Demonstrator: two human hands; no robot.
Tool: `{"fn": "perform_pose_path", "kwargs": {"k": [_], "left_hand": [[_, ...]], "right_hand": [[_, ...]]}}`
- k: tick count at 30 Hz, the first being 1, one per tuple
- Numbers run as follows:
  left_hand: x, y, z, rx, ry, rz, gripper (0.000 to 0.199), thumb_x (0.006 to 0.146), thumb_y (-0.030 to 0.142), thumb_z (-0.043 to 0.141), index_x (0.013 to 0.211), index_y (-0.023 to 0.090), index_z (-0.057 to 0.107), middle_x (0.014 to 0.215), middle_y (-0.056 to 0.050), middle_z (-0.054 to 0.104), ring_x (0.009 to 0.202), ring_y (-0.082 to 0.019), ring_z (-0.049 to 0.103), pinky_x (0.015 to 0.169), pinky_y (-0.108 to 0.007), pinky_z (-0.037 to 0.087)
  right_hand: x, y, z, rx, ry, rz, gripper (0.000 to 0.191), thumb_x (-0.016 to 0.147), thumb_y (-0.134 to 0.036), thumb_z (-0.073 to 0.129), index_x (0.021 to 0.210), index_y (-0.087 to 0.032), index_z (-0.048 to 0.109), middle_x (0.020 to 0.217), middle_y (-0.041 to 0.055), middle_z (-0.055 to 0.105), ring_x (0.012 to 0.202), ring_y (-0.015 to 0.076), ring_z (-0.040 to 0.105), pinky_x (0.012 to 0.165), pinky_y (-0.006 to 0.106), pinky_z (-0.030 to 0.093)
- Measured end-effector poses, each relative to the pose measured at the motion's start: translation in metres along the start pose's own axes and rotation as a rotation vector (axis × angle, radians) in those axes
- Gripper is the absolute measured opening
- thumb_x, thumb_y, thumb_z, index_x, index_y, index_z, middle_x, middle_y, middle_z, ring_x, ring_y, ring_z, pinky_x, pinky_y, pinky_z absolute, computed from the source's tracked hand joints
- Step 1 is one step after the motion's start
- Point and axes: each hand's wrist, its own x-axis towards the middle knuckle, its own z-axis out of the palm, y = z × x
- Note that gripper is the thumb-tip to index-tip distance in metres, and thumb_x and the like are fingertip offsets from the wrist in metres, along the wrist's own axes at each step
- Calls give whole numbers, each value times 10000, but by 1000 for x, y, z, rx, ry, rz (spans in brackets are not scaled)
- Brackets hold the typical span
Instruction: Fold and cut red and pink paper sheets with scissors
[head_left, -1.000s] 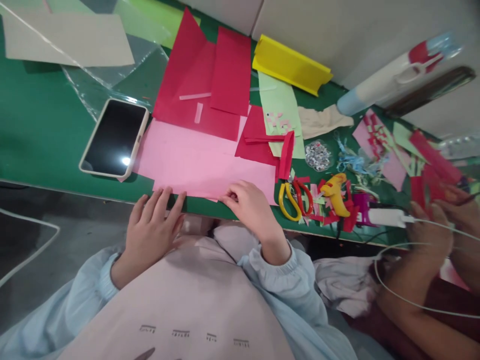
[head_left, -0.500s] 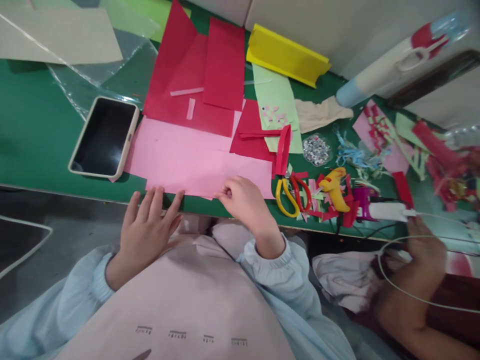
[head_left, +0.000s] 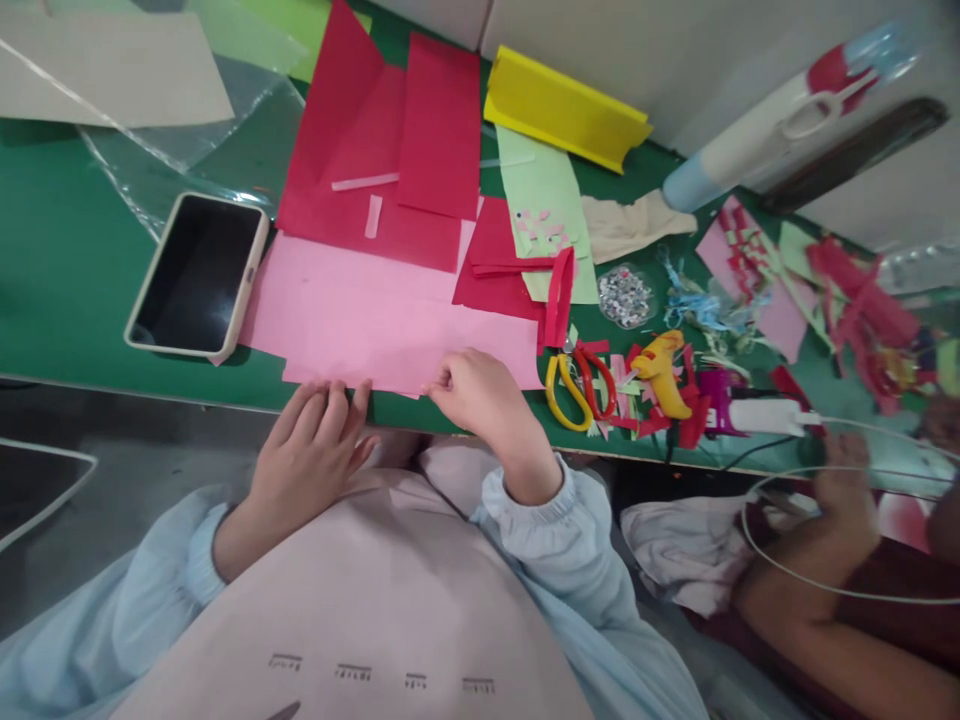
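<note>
A pink sheet of paper (head_left: 409, 340) lies along the front edge of the green table, over a second pink sheet (head_left: 322, 270). My left hand (head_left: 309, 450) rests at its near edge, fingertips on the paper, fingers stretched out and side by side, thumb apart. Farther right, my right hand (head_left: 484, 400) is closed in a pinch on that same near edge. Red card sheets (head_left: 375, 230) cover the far part of the pink paper, with a narrow pale pink strip (head_left: 373, 216) on top. Scissors (head_left: 581, 385) with yellow and red handles lie right of my right hand.
A phone (head_left: 199, 275) lies left of the paper. To the right are a yellow glue gun (head_left: 664, 375), paper scraps, a dish of googly eyes (head_left: 625, 296) and a white bottle (head_left: 780, 125). Another person's hand (head_left: 847, 480) and a white cable (head_left: 750, 530) are at the right edge.
My left hand's fingers have drawn closer together and curled slightly at the paper's edge. My right hand stays pinched there. The view has shifted a little; the other person's arm has moved.
</note>
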Motion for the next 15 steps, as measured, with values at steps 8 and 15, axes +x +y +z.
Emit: {"fn": "perform_pose_path", "kwargs": {"k": [8,15], "left_hand": [[15,7,-8,137,16,73,717,933,471,555,1562,279,269,1092,-137,646,1019,-303,648,1066,-547,440],[14,20,0,2,-22,41,679,954,415,526,1558,211,293,1271,-201,601,1189,-356,566,1081,-580,393]], "right_hand": [[1,1,-1,1,8,-6,203,904,-321,607,907,-151,718,915,106,744,883,241,679,740,314,449],[2,3,0,10,22,-13,187,882,-317,623,882,-159,722,914,99,746,880,245,682,716,312,444]]}}
